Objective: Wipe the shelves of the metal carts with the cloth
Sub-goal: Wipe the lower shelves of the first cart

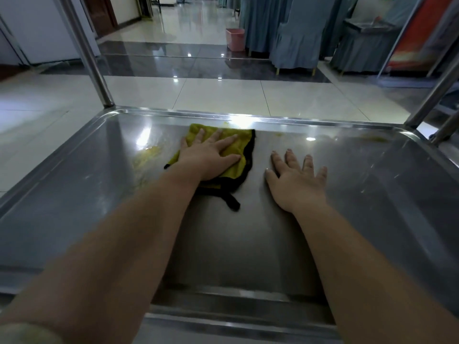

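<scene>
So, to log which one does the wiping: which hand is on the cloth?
The left hand, pressed flat on the yellow cloth. The right hand rests flat on the bare metal shelf beside it, not touching the cloth.

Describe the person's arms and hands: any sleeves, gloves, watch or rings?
Left hand and right hand are bare: no gloves, no rings visible. Forearms are uncovered, no watch or band at either wrist. A blurred pale patch at the left arm's near end may be a sleeve edge; cannot tell.
</scene>
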`<control>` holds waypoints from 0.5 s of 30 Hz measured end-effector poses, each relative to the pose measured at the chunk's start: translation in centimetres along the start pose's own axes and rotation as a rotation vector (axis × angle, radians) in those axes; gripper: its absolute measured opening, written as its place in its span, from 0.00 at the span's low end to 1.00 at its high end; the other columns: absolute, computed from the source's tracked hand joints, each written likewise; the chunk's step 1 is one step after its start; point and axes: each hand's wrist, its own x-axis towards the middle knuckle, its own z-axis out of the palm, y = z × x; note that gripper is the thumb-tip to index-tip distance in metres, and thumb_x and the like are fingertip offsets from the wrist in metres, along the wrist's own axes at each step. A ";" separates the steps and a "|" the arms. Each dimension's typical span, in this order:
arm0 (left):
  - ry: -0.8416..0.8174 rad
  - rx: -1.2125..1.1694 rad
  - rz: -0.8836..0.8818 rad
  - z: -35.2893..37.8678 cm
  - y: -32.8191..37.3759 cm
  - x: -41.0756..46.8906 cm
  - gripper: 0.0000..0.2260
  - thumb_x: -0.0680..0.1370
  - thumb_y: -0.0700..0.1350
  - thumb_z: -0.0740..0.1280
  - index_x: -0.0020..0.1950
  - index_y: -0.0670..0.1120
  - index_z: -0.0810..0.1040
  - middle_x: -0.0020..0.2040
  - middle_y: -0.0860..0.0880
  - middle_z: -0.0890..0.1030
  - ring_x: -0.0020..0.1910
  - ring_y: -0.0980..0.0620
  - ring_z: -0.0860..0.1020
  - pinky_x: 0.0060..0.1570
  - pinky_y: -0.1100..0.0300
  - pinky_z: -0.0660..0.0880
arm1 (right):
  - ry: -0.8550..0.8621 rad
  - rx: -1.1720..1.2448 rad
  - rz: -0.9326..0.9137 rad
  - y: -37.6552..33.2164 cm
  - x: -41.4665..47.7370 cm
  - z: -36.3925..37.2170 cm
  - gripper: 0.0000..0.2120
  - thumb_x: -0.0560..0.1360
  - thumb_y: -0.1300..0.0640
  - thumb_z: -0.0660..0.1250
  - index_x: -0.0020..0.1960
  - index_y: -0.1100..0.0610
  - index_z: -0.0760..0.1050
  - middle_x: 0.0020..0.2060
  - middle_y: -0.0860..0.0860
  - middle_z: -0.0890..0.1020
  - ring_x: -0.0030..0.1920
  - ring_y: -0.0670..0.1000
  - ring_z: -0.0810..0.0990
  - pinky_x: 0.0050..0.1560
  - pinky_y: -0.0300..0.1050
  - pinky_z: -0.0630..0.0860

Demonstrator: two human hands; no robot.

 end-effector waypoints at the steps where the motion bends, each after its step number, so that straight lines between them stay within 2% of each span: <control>1: 0.005 -0.001 -0.048 -0.3 -2.2 -0.4 0.28 0.75 0.72 0.49 0.74 0.72 0.47 0.80 0.59 0.46 0.79 0.45 0.44 0.71 0.35 0.40 | -0.001 -0.001 0.005 0.0 0.0 -0.1 0.28 0.80 0.36 0.40 0.78 0.40 0.41 0.79 0.46 0.43 0.78 0.60 0.39 0.73 0.67 0.36; 5: 0.033 0.009 -0.254 -1.2 -10.0 -2.6 0.29 0.75 0.73 0.48 0.75 0.70 0.48 0.80 0.58 0.48 0.78 0.44 0.46 0.72 0.34 0.43 | -0.012 -0.016 0.017 -0.2 0.0 0.0 0.28 0.80 0.36 0.40 0.78 0.39 0.39 0.79 0.45 0.42 0.78 0.60 0.38 0.73 0.68 0.36; 8: 0.030 0.022 -0.320 -1.3 -10.8 -3.1 0.28 0.75 0.72 0.48 0.75 0.70 0.48 0.80 0.56 0.48 0.78 0.41 0.46 0.71 0.33 0.41 | -0.022 -0.039 0.018 -0.6 -0.3 0.2 0.28 0.79 0.34 0.39 0.77 0.37 0.39 0.79 0.46 0.41 0.77 0.61 0.38 0.72 0.69 0.36; 11: 0.016 0.012 -0.302 -1.1 -7.0 -2.3 0.28 0.76 0.71 0.48 0.75 0.70 0.47 0.80 0.56 0.45 0.78 0.38 0.43 0.70 0.31 0.39 | -0.023 -0.045 0.029 -0.8 -0.5 0.0 0.29 0.78 0.33 0.39 0.77 0.36 0.40 0.79 0.47 0.42 0.77 0.63 0.38 0.71 0.71 0.36; 15: -0.018 0.039 -0.058 0.4 2.8 -1.4 0.27 0.76 0.70 0.48 0.75 0.71 0.46 0.80 0.56 0.44 0.77 0.38 0.41 0.68 0.29 0.37 | -0.023 -0.049 -0.004 -0.7 -0.7 -0.3 0.28 0.78 0.34 0.40 0.77 0.35 0.40 0.79 0.47 0.42 0.77 0.64 0.38 0.70 0.73 0.37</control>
